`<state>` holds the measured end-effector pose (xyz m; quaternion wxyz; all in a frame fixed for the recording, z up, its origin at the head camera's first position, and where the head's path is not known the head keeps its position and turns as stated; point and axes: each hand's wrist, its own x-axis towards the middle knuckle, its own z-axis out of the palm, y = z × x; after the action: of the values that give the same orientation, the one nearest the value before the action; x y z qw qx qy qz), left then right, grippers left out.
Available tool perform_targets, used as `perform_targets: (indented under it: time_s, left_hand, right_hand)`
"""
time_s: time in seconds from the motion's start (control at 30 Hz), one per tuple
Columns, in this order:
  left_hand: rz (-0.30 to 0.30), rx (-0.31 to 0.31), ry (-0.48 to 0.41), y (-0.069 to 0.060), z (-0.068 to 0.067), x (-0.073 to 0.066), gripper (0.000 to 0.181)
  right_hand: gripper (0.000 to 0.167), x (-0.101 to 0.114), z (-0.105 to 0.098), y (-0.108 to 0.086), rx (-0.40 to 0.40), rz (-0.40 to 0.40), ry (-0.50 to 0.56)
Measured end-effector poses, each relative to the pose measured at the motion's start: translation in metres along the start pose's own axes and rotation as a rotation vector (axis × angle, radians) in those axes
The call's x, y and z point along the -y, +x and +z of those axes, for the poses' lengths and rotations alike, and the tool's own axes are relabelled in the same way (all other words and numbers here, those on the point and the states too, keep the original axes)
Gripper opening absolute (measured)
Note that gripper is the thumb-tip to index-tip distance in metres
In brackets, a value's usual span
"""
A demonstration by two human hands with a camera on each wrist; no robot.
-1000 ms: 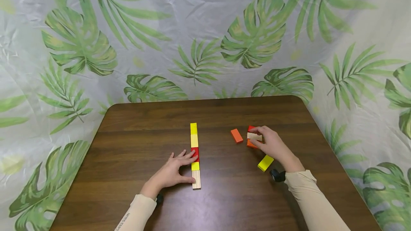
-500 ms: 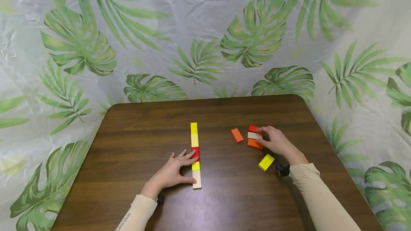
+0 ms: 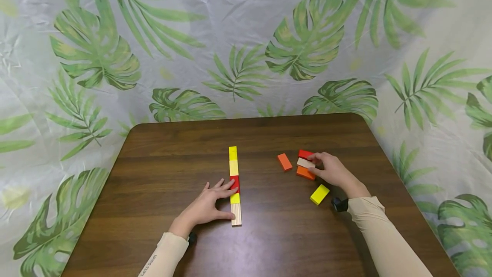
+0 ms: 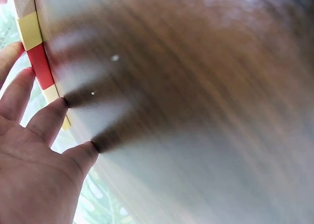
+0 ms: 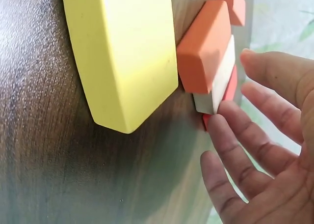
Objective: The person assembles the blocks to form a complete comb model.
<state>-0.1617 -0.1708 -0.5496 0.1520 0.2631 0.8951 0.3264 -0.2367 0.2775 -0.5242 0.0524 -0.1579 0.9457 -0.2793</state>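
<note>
My left hand (image 3: 207,204), fingers spread, rests along a row of blocks. Its fingertips touch the red block (image 3: 234,184) and its thumb lies on the striped plain-wood block (image 3: 236,215). A yellow block (image 3: 235,198) sits between those two; a pale yellow block (image 3: 233,167) and another yellow block (image 3: 232,153) extend the row away from me. At right, my right hand (image 3: 334,172) reaches over the end of a plain wooden block (image 3: 305,163). In the right wrist view a gap shows between the thumb (image 5: 274,69) and the blocks; contact of the other fingers is unclear.
The plain block lies between a red block (image 3: 304,154) and an orange block (image 3: 304,172). Another orange block (image 3: 285,162) lies to their left, and a yellow block (image 3: 319,194) lies nearer me. A leaf-print curtain (image 3: 246,63) hangs behind the brown table (image 3: 173,148).
My right hand has drawn back slightly to the right, showing more of the red and orange blocks. The plain block has turned a little between them. My left hand has stayed in place.
</note>
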Motion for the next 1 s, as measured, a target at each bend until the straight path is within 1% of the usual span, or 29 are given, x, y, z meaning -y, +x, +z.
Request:
perform_targets:
  time_s: [0.2, 0.27, 0.43, 0.57, 0.77, 1.0]
  left_hand:
    - [-0.002, 0.003, -0.003, -0.0003, -0.0006, -0.0003, 0.086]
    - [-0.002, 0.004, -0.006, -0.0004, -0.0009, -0.0005, 0.086]
    - [-0.004, 0.007, -0.008, -0.0005, -0.0010, -0.0007, 0.085]
    - [-0.004, 0.008, -0.012, -0.0009, -0.0014, -0.0010, 0.085]
    - [-0.009, 0.008, -0.028, -0.0019, -0.0022, -0.0015, 0.085]
    - [-0.010, 0.011, -0.029, -0.0018, -0.0025, -0.0008, 0.085]
  right_hand:
    - [0.034, -0.0005, -0.0013, 0.0015, 0.073, 0.044, 0.023]
    - [0.036, -0.0015, -0.0020, 0.0013, 0.104, 0.056, 0.044]
    - [0.044, -0.0030, -0.0027, 0.0005, 0.164, 0.051, 0.076]
    - [0.052, -0.0045, -0.0022, 0.0022, 0.184, 0.048, 0.082]
    - [0.061, -0.0074, -0.0013, 0.0076, 0.203, 0.071, 0.082]
    - [0.063, -0.0072, -0.0006, 0.0101, 0.201, 0.071, 0.083]
